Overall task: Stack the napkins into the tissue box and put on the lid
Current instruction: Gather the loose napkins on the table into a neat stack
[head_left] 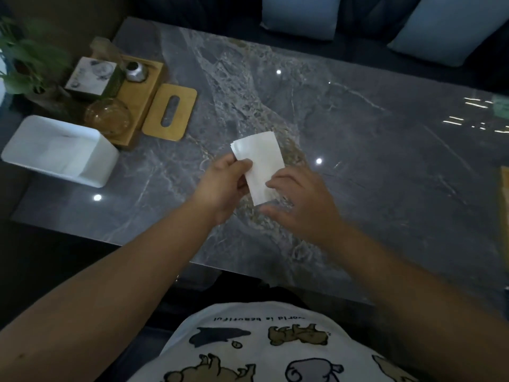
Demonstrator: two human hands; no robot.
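Table: grey marble, dim room, cushions far.
Napkins: white folded stack I see pinched by left hand; right hand fingers touching, grasp unclear.
Box: white, open, far left; wooden lid beside.

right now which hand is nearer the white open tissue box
Left. The left hand pinches the folded white napkin stack mid-table, to the right of the white open tissue box with bare tabletop between; the right hand holds the stack's other side, farther right.
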